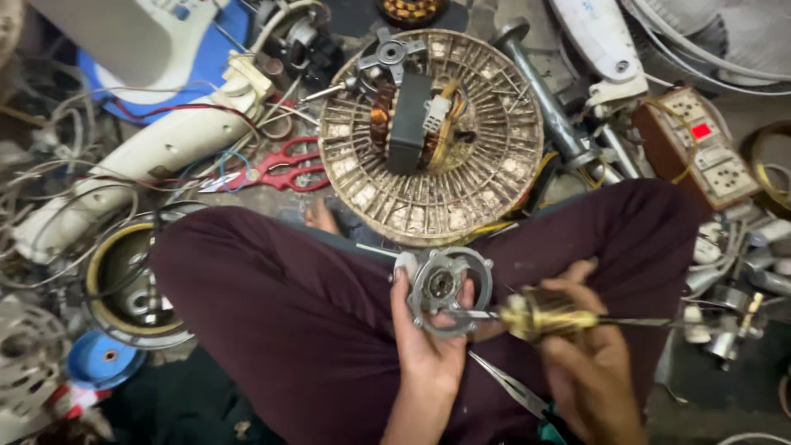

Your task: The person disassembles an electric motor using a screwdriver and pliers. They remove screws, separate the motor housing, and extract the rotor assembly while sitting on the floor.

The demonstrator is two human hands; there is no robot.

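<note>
left hand point(428, 346): fingers closed around the rim of a round grey metal motor end cover point(445, 288) with a bearing hole at its centre, thumb on its right edge; cover held face-up over the lap.

right hand point(589, 363): fingers wrapped around a brass-coloured cylindrical rotor on a thin steel shaft point(544, 315); the shaft lies level, its left tip meeting the cover, its right end sticking out past the hand.

slim metal pliers point(511, 386): lying slantwise on the lap between the two wrists, below the rotor; not gripped.

dark maroon trousers point(280, 305): crossed legs under both hands; a bare foot point(320, 218) shows at their upper edge.

round dusty wire fan guard point(350, 156): on the floor just beyond the knees, serving as a tray; in it a black stator with copper windings point(409, 124) and a grey three-armed metal bracket point(391, 53).

red-handled scissors point(284, 169): left of the guard, among loose wires.

white plastic fan stand point(140, 161): lying slantwise at far left.

brown switch board with sockets and a red indicator point(700, 144): upper right, beside a chrome metal tube point(548, 103).

blue plastic lid point(103, 360): lower left.
</note>
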